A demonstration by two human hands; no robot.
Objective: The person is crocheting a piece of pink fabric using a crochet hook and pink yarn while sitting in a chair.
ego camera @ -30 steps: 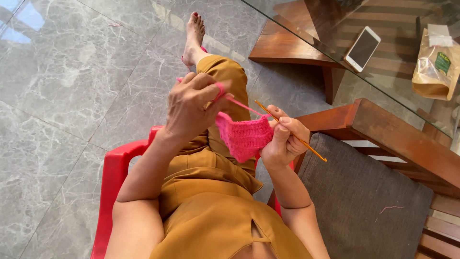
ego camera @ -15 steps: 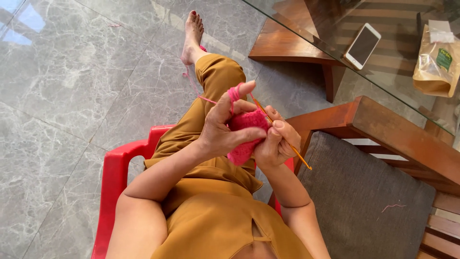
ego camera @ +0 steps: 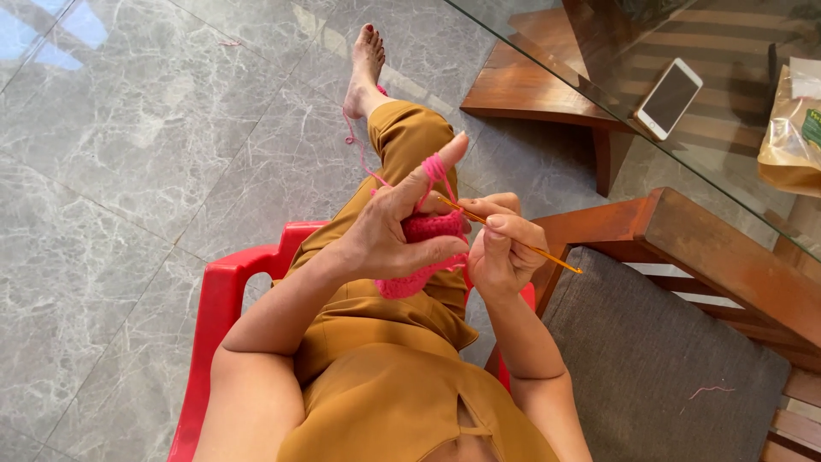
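Note:
My left hand (ego camera: 395,224) grips a small pink crocheted piece (ego camera: 417,257) between thumb and fingers. Pink yarn (ego camera: 434,167) is wound over its raised index finger and trails down toward the floor. My right hand (ego camera: 503,248) pinches a thin orange crochet hook (ego camera: 513,241), whose tip points left into the top of the pink piece, beside the left index finger. Both hands are held close together above my lap, over mustard-coloured trousers (ego camera: 402,137).
I sit on a red plastic chair (ego camera: 224,299) on a grey marble floor (ego camera: 154,128). To the right stands a wooden seat with a grey cushion (ego camera: 658,359). Beyond it a glass table (ego camera: 727,51) carries a white phone (ego camera: 670,97) and a brown bag (ego camera: 791,128).
My left hand came back down from its raised position onto the pink piece, then its index finger lifted with yarn over it. The right hand stayed on the hook.

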